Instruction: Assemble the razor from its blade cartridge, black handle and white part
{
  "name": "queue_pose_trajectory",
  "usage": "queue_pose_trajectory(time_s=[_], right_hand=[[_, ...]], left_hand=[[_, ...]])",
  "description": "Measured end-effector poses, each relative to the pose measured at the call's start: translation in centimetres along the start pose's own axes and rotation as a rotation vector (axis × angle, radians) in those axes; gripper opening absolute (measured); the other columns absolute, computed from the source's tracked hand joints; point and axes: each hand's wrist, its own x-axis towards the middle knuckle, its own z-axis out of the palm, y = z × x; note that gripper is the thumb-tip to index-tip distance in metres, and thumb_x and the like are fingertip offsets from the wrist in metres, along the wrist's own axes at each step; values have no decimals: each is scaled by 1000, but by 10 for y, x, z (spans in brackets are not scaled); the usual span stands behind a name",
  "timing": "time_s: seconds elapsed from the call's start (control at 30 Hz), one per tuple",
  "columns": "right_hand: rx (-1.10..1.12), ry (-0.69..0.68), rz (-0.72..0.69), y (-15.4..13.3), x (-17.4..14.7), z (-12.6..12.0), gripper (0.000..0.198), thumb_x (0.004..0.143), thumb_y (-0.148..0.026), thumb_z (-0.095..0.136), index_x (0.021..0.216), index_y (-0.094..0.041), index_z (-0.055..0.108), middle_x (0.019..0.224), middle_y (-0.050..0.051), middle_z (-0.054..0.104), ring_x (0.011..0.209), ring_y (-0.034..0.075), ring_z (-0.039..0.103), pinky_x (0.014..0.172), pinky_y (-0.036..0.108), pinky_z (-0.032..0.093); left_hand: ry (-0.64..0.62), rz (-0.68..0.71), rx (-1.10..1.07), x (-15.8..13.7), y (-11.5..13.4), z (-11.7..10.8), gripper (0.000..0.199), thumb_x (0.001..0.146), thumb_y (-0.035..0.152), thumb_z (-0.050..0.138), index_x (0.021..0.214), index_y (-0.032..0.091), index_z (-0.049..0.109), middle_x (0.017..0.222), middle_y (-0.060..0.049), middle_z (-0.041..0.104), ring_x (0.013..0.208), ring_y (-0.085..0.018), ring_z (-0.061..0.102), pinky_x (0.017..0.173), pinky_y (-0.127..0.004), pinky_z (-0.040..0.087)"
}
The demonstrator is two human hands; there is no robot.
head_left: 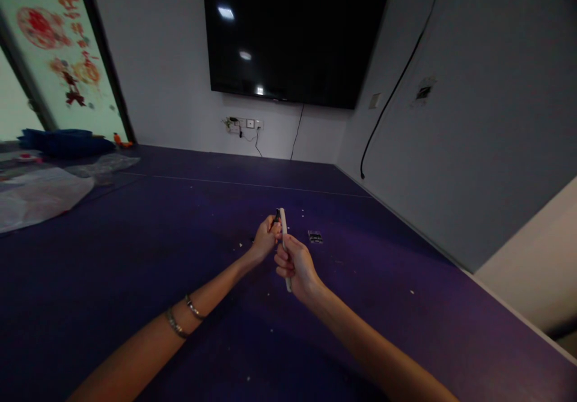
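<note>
Left hand (265, 240): fingers closed around a small dark tool-like object (276, 216), whose exact kind could not be told. Right hand (298, 265): a slim pale strip (283, 222) was gripped between thumb and curled fingers, near upright, its upper end just beside the dark object; contact between the two could not be confirmed. Both hands were held over a purple floor (360, 330). A dark, flat packet (315, 237) was laid to their right. White scraps (412, 292) were scattered about. A black television (293, 35) was mounted on the wall beyond.
</note>
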Motion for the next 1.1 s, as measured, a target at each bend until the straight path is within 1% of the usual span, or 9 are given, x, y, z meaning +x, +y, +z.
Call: queue_pose_trajectory(time_s=[0.13,0.23,0.4,0.6,0.77,0.93,1.1], right_hand=[[11,9,-21,0,-1,1,18,71,-29,58,71,-19,43,45,-11,30,35,2,14,33,15,5],[15,14,-19,1,0,1,21,70,-31,60,70,-19,42,45,-11,30,35,2,15,34,15,5],[0,47,3,5,-1,0,21,71,-32,60,73,-19,44,45,-11,32,35,2,17,34,15,5],[52,-5,-26,4,2,-1,17,72,-30,58,74,-19,44,46,-10,31,35,2,16,34,15,6],[37,10,-6,5,1,-1,16,72,-30,57,76,-19,46,46,-11,30,36,2,16,34,15,6],[50,3,-23,4,2,-1,18,72,-29,58,72,-19,42,46,-10,32,35,2,16,33,15,6],[29,11,-1,7,1,-3,15,73,-29,56,76,-19,45,46,-10,31,35,2,16,33,14,6]], left_hand=[[-8,-39,13,1,-4,-1,3,71,20,47,70,17,46,54,6,41,48,-7,37,45,-17,30],[-21,-21,-2,1,-8,-1,4,70,21,48,69,17,46,54,6,40,49,-7,37,46,-17,30],[-25,-17,-12,1,-8,-2,7,72,24,48,73,17,48,57,6,41,49,-7,37,46,-17,30],[-23,-5,12,0,-10,-2,3,70,20,47,71,17,48,56,6,41,50,-7,38,48,-17,31],[-18,5,-15,2,-14,-3,7,73,24,47,72,17,47,57,6,40,48,-6,37,46,-17,31],[-31,0,-18,2,-13,-2,4,72,21,47,72,17,46,54,6,39,47,-6,37,45,-16,30],[-10,-9,-62,2,-12,-3,9,73,25,48,73,17,46,54,7,38,43,-4,34,42,-16,29]])
